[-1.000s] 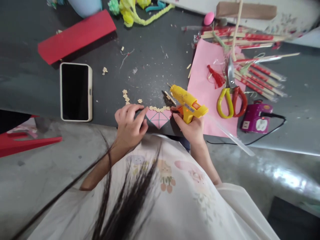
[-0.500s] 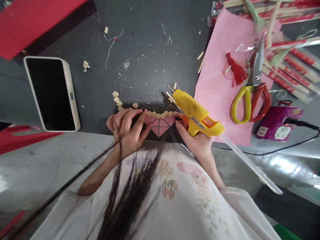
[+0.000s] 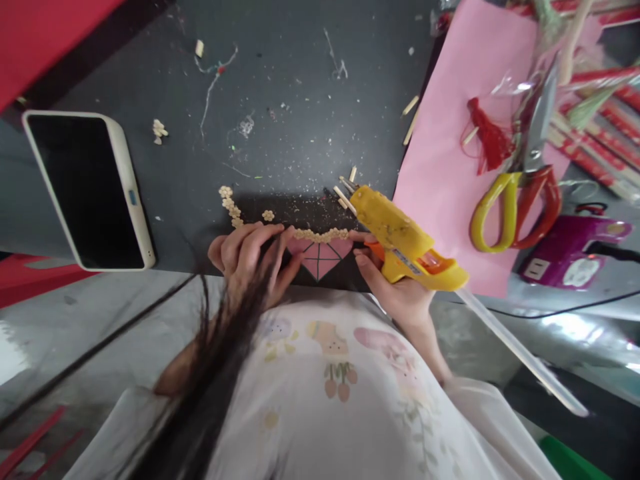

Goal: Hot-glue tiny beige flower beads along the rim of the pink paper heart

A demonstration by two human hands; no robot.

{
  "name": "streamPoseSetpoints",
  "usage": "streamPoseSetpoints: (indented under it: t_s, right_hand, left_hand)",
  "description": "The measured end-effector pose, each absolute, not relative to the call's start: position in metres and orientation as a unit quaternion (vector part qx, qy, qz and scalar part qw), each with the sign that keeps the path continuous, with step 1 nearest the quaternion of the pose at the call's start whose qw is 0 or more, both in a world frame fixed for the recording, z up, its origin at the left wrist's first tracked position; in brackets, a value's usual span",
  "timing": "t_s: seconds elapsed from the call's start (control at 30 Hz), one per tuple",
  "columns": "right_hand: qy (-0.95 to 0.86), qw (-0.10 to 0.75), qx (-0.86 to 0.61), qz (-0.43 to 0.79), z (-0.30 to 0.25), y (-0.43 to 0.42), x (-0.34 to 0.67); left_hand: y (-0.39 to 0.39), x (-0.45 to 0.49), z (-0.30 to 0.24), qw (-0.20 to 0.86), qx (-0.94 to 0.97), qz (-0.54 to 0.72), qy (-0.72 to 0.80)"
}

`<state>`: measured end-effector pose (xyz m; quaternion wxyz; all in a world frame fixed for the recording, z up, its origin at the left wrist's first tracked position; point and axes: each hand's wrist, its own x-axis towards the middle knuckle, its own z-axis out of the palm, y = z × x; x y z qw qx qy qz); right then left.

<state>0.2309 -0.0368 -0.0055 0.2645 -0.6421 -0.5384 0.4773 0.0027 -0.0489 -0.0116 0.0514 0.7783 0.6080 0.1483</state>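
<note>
A pink heart-shaped piece [image 3: 319, 260] with dark crossing lines lies at the table's near edge. Along its top runs a row of small pale flower-shaped pieces [image 3: 323, 236]. My left hand [image 3: 253, 260] has thumb and index finger closed on the heart's left side, its other fingers curled. In my right hand [image 3: 400, 293] is a yellow hot glue gun [image 3: 395, 227], nozzle pointing up and left, a long clear glue stick [image 3: 525, 357] sticking out behind. The right thumb and index fingertip touch or nearly touch the heart's right side. More flower pieces [image 3: 230, 207] lie just beyond my left fingers.
A white-cased phone [image 3: 90, 193] lies left, below a red object [image 3: 45, 40]. On the right, scissors [image 3: 520, 180] and a red tassel [image 3: 490, 137] rest on pink paper [image 3: 450, 127], beside a purple power adapter [image 3: 575, 250] with its cable. Scraps and threads [image 3: 215, 83] dot the dark table.
The view has shifted slightly, and hair now hangs across my left forearm and hand. Both hands keep their places at the heart, the glue gun still in my right.
</note>
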Motion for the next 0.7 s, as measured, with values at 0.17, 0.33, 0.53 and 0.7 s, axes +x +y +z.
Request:
streamPoseSetpoints:
  t_s: [0.17, 0.33, 0.53, 0.7]
  right_hand:
    - [-0.530, 0.296, -0.626, 0.490, -0.0078, -0.0391, 0.2307]
    - [-0.527, 0.315, -0.617, 0.492, -0.0066, -0.0393, 0.2304]
    - [-0.537, 0.297, -0.625, 0.482, -0.0063, -0.0395, 0.2306]
    - [-0.540, 0.295, -0.626, 0.479, -0.0078, -0.0394, 0.2313]
  left_hand:
    - [-0.0497, 0.0025, -0.0137, 0.069, 0.773, 0.164, 0.609]
    - [-0.0544, -0.0030, -0.0195, 0.079, 0.772, 0.142, 0.614]
    - [-0.0534, 0.0002, -0.0148, 0.128, 0.759, 0.165, 0.617]
    - [-0.0515, 0.0018, -0.0121, 0.107, 0.765, 0.158, 0.615]
